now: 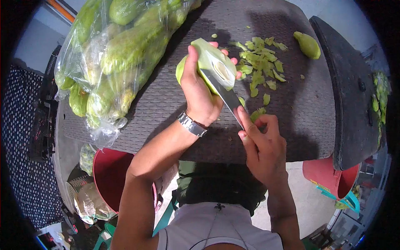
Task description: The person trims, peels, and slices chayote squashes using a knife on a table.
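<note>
My left hand [199, 96] wraps around a chayote [205, 53], its pale cut face turned up with the flat seed showing in the middle. My right hand [263, 143] grips a knife [228, 99]; the handle is mostly hidden by the fingers. The blade lies along the near side of the chayote, touching or very close to its cut face. Beyond the chayote, a pile of green peelings [260, 58] is scattered over the woven-pattern table [233, 146]. A light green chayote [308, 45] rests farther right.
A clear plastic bag of several chayotes [133, 50] fills the table's left side. A dark board-like surface [350, 96] adjoins the right edge, with green produce [380, 98] beyond it. Below are a red bucket [109, 175] at left and another red bucket [329, 177] at right.
</note>
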{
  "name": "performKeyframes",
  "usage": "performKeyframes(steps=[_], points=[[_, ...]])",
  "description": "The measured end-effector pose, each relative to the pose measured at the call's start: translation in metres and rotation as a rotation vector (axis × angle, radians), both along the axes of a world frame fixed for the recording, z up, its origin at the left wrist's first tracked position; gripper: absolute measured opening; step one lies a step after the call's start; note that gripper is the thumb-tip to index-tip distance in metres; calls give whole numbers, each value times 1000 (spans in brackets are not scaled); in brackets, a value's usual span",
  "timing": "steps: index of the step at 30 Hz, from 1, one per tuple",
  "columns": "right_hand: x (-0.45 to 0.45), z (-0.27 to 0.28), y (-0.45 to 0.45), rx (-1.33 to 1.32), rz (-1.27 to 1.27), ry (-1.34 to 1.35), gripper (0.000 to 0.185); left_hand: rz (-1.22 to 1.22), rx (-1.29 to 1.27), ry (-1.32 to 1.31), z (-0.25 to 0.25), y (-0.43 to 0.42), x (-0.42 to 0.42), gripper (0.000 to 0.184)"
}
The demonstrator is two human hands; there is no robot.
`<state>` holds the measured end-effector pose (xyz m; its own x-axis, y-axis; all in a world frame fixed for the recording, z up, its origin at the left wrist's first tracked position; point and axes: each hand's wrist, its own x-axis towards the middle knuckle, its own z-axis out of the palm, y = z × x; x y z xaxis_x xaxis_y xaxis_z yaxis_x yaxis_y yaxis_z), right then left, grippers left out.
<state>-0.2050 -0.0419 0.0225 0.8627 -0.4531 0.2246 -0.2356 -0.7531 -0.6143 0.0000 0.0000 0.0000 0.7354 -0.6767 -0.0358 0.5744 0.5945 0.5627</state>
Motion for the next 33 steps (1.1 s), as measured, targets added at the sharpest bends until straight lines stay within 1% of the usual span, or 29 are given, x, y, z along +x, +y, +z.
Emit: performKeyframes(steps=[2, 3, 5, 23, 26, 29, 33], points=[[3, 0, -1, 8, -17, 2, 50, 2, -2, 3, -1, 0, -1, 60], [12, -6, -1, -1, -13, -52, 50, 4, -4, -50, 4, 0, 9, 60], [9, -6, -2, -35, -10, -46, 50, 4, -24, -42, 1, 0, 6, 60], [12, -16, 1, -56, -101, -74, 52, 155, 27, 31, 1, -8, -20, 62], [12, -14, 4, -4, -111, -44, 52, 156, 39, -20, -2, -8, -19, 63], [13, -12, 6, -17, -125, -24, 51, 144, 36, -30, -1, -9, -19, 60], [15, -11, 11, 14, -142, -42, 49, 170, 169, -185, -1, -9, -17, 57]])
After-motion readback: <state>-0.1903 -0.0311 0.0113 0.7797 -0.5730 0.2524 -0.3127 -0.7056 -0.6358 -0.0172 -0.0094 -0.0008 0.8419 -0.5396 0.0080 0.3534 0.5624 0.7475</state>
